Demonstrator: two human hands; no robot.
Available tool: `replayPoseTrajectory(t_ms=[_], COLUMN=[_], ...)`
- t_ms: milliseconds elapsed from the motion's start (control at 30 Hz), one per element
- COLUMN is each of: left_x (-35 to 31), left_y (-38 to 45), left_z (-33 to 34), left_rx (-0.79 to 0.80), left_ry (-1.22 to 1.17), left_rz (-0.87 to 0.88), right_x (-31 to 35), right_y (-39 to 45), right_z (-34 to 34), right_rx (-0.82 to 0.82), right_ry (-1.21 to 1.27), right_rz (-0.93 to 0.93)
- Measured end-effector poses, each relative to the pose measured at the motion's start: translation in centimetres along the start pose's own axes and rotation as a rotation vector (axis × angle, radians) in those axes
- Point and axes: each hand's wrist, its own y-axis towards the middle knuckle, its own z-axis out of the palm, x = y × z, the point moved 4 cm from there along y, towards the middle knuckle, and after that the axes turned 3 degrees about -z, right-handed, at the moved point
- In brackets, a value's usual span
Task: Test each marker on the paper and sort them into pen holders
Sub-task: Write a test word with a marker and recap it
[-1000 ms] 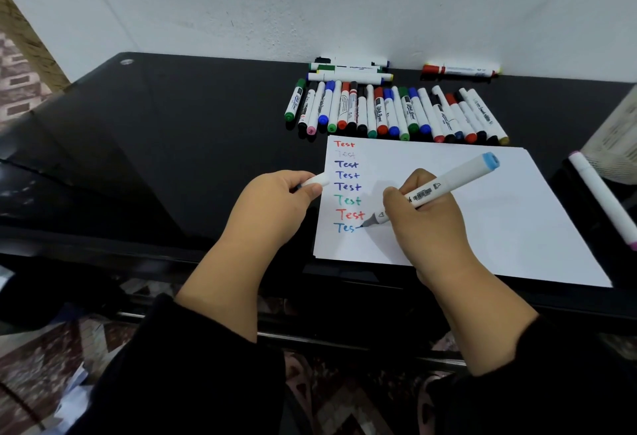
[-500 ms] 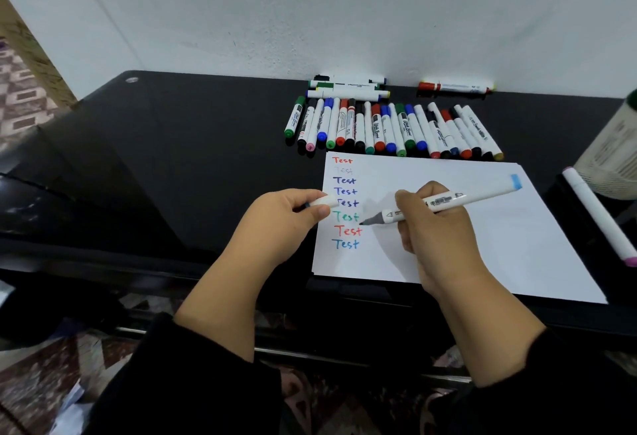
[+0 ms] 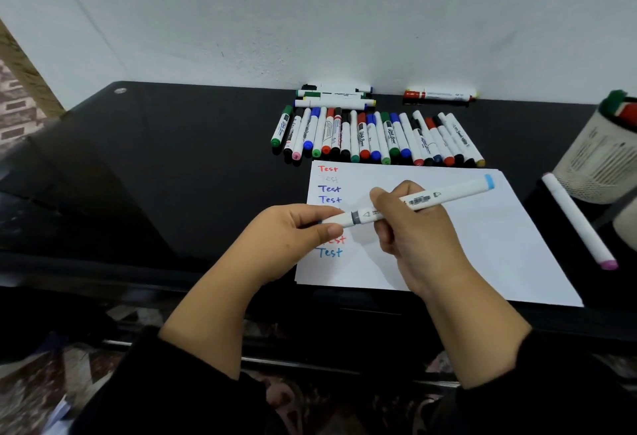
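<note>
My right hand (image 3: 412, 231) grips a white marker with a light-blue end (image 3: 448, 193), held level above the white paper (image 3: 465, 245). My left hand (image 3: 293, 231) pinches its white cap (image 3: 336, 220), which sits over the marker's tip end. A column of coloured "Test" words runs down the paper's left side, partly hidden by my hands. A row of several markers (image 3: 375, 138) lies beyond the paper. A mesh pen holder (image 3: 599, 155) with markers in it stands at the right.
Three markers (image 3: 334, 97) lie crosswise by the wall, and a red-capped marker (image 3: 439, 94) lies to their right. A white marker with a pink end (image 3: 577, 221) lies right of the paper. The black glass table (image 3: 155, 159) ends close to me.
My right hand lifted the marker off the paper after writing the last blue "Test". The tip moved left to the cap in my left hand and is now covered.
</note>
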Motion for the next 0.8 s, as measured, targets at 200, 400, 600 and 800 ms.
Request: replayPoseTrajectory(t_ms=[200,400,600,800], left_x=[-0.7,-1.8,-1.8,-1.7], left_y=[-0.4,-0.5,-0.4,0.2], left_z=[0.3,0.8,1.3,1.3], left_rx=[-0.054,-0.159,-0.176,-0.235], left_ry=[-0.07,-0.046,-0.007,0.068], left_rz=[0.044,0.076,0.071,0.044], right_x=[0.2,0.0,0.1,0.6], right_y=[0.1,0.4,0.6,0.7], right_z=[0.3,0.7,0.7,0.1], right_rx=[0.072,0.014,0.003,0.031], right_ry=[0.075,0.119,0.109,0.103], right_rz=[0.089,0.154,0.178,0.243])
